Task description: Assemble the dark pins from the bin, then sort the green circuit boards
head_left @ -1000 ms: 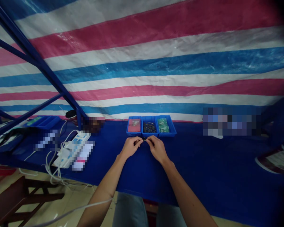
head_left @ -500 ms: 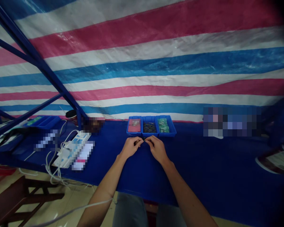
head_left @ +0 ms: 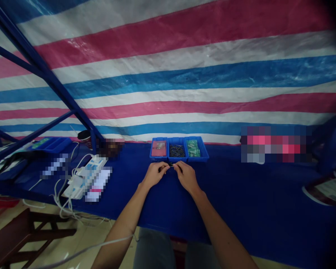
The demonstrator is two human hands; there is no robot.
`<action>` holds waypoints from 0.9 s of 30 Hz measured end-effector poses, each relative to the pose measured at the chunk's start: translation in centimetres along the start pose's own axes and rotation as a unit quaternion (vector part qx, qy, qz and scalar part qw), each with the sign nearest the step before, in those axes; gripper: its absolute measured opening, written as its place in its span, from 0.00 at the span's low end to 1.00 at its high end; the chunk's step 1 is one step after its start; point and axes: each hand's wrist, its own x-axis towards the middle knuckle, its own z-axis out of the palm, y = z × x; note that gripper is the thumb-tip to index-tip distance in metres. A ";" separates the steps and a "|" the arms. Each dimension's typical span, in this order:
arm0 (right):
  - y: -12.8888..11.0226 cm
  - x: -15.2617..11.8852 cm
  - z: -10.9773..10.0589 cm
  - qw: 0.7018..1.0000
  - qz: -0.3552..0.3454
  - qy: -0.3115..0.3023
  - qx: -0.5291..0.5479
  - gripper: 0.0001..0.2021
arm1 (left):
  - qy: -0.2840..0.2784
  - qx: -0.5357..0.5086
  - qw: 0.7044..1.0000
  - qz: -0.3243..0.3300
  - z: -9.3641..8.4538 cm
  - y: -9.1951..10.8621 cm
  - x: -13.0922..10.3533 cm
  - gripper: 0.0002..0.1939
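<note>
My left hand (head_left: 154,174) and my right hand (head_left: 186,175) meet fingertip to fingertip over the blue table (head_left: 168,201). Both pinch a small dark piece (head_left: 170,164) between them; its shape is too small to make out. Just beyond the fingers stands a blue three-part tray (head_left: 204,152). Its left part holds a pink item (head_left: 158,148) with small pieces on it, the middle one a pile of dark thin parts (head_left: 177,151), and the right one green pieces (head_left: 193,148).
Left on the table are a white power strip (head_left: 85,177) with tangled cables, a blurred pale item (head_left: 98,185) and another blue tray (head_left: 52,144). A dark labelled container (head_left: 327,188) stands at right. A striped sheet (head_left: 168,82) hangs behind.
My hands hold nearly the same pose, with the right fingers shifted very slightly. The blurred patch at the far right has turned from bluish to pink-red.
</note>
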 end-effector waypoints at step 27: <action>0.3 0.1 -0.1 0.999 -0.005 0.008 0.050 0.11 | 0.008 0.007 1.000 -0.003 0.2 -0.5 0.0 0.15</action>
